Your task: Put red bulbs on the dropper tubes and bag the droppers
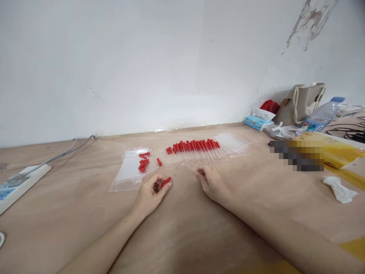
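Droppers (194, 145) are laid between left bags (128, 170) and right bags (232, 144). Bulbs (143, 166) are scattered on the left bags. A power strip (34, 177) is placed farther left.

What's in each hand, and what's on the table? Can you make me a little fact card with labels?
Left hand: holds a red bulb
Right hand: holds a thin clear tube
Row: tubes with red bulbs on, side by side
Bare tubes: at the row's left end
Loose bulbs: most on the left bags
Right bags: by the row's right end
Far left: power strip
Far right: bottle, tissue pack
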Demonstrator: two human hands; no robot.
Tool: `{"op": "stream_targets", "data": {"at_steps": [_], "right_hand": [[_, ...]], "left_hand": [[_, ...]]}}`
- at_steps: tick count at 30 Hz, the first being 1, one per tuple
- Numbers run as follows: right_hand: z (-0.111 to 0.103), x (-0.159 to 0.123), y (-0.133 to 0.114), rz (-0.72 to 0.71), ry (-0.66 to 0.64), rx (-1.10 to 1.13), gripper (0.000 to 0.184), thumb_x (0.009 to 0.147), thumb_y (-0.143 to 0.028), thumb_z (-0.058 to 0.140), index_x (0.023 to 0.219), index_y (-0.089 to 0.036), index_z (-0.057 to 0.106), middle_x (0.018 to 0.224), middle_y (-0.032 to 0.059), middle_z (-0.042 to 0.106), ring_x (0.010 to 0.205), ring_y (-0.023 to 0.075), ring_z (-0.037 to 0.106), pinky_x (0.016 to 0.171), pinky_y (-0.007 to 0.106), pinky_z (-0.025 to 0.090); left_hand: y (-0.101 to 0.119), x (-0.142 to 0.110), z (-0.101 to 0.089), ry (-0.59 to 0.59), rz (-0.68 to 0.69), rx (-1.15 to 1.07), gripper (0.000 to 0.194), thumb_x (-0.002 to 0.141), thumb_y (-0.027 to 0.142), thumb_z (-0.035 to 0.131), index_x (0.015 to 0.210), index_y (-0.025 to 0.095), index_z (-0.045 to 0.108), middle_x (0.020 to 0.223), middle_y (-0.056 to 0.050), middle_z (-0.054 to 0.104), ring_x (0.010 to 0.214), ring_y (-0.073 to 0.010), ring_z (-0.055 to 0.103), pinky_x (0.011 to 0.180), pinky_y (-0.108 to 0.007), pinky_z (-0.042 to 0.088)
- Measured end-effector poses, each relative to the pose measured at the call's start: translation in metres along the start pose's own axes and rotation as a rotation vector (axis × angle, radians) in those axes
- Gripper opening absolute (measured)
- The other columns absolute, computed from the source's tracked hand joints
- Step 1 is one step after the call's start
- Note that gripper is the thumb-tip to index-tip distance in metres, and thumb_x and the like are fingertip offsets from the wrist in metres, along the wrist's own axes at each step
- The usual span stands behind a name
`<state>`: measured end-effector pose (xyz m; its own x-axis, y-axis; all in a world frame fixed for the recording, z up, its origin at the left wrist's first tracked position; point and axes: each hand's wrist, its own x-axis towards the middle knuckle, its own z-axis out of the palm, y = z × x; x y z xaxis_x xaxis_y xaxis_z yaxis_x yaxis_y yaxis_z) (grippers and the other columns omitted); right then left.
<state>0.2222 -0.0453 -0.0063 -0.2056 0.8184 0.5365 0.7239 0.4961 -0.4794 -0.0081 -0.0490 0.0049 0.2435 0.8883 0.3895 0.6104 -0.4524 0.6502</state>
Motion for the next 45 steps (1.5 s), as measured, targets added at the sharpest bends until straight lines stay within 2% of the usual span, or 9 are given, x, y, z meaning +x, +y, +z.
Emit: {"op": "stream_targets", "data": {"at_steps": [3,6,10,15,23,28,33,40,45], "right_hand": [[-0.015,-0.016,0.008,-0.103,0.023,0.028,0.023,0.087,-0.019,0.037,0.105,-0.019,0.051,0.093,0.0065,0.061,0.083,0.0161,0.054,0.074,0.03,0.039],[-0.017,-0.018,0.003,-0.171,-0.006,0.054,0.026,0.087,-0.015,0.037,0.105,-0.021,0.054,0.092,0.0038,0.063,0.08,0.0134,0.055,0.074,0.03,0.037],[-0.014,-0.015,-0.007,-0.255,-0.081,0.069,0.028,0.086,-0.014,0.039,0.108,-0.022,0.054,0.094,0.0041,0.063,0.079,0.0123,0.055,0.075,0.031,0.034],[-0.014,-0.016,-0.008,-0.291,-0.111,0.062,0.027,0.086,-0.015,0.039,0.107,-0.02,0.055,0.088,0.0053,0.062,0.079,0.0127,0.053,0.077,0.032,0.031],[-0.011,-0.017,-0.01,-0.302,-0.189,0.116,0.023,0.086,-0.018,0.04,0.103,-0.019,0.057,0.084,0.0035,0.062,0.078,0.0115,0.054,0.082,0.033,0.026],[-0.017,-0.014,-0.01,-0.257,-0.229,0.172,0.018,0.086,-0.025,0.045,0.092,-0.021,0.061,0.078,0.001,0.062,0.071,0.0101,0.052,0.077,0.032,0.024],[-0.022,-0.013,-0.009,-0.243,-0.235,0.084,0.019,0.085,-0.028,0.045,0.085,-0.021,0.063,0.073,0.0003,0.06,0.065,0.0094,0.05,0.075,0.032,0.021],[-0.019,-0.018,-0.013,-0.253,-0.153,-0.066,0.024,0.086,-0.025,0.04,0.076,-0.018,0.061,0.065,0.0007,0.059,0.057,0.009,0.043,0.068,0.031,0.019],[-0.017,-0.02,-0.018,-0.26,-0.171,-0.084,0.023,0.085,-0.022,0.039,0.07,-0.017,0.056,0.061,-0.0014,0.059,0.051,0.0074,0.037,0.066,0.03,0.018]], "left_hand": [[0.006,-0.003,0.006,-0.081,0.0,-0.008,0.017,0.079,0.035,0.053,0.079,0.018,0.054,0.062,0.003,0.053,0.053,-0.0089,0.048,0.048,-0.019,0.038],[0.01,-0.004,0.006,-0.122,0.045,0.026,0.017,0.081,0.034,0.051,0.088,0.02,0.057,0.067,0.003,0.056,0.057,-0.0096,0.049,0.052,-0.02,0.04],[0.012,-0.003,0.003,-0.13,0.146,0.038,0.018,0.083,0.03,0.049,0.095,0.021,0.059,0.083,-0.001,0.061,0.074,-0.0131,0.055,0.065,-0.024,0.044],[0.012,-0.001,0.003,-0.108,0.194,0.053,0.016,0.083,0.029,0.05,0.092,0.02,0.06,0.083,-0.002,0.062,0.074,-0.0136,0.057,0.066,-0.025,0.046],[0.012,-0.002,0.003,-0.081,0.266,-0.004,0.016,0.084,0.025,0.048,0.094,0.019,0.06,0.085,-0.004,0.061,0.078,-0.0142,0.056,0.069,-0.026,0.046],[0.013,-0.006,0.002,-0.21,0.384,-0.026,0.021,0.086,0.02,0.045,0.102,0.021,0.058,0.088,-0.005,0.058,0.079,-0.0129,0.056,0.071,-0.024,0.046],[0.016,-0.008,0.005,-0.3,0.458,0.013,0.021,0.087,0.02,0.042,0.1,0.02,0.058,0.084,-0.004,0.056,0.075,-0.0123,0.054,0.067,-0.023,0.045],[0.017,-0.006,0.009,-0.254,0.455,0.061,0.015,0.086,0.02,0.045,0.095,0.019,0.057,0.081,-0.003,0.056,0.072,-0.0113,0.054,0.066,-0.022,0.043],[0.016,-0.006,0.009,-0.249,0.451,0.074,0.012,0.085,0.02,0.048,0.091,0.018,0.057,0.078,-0.002,0.056,0.068,-0.0105,0.052,0.063,-0.021,0.042]]}}
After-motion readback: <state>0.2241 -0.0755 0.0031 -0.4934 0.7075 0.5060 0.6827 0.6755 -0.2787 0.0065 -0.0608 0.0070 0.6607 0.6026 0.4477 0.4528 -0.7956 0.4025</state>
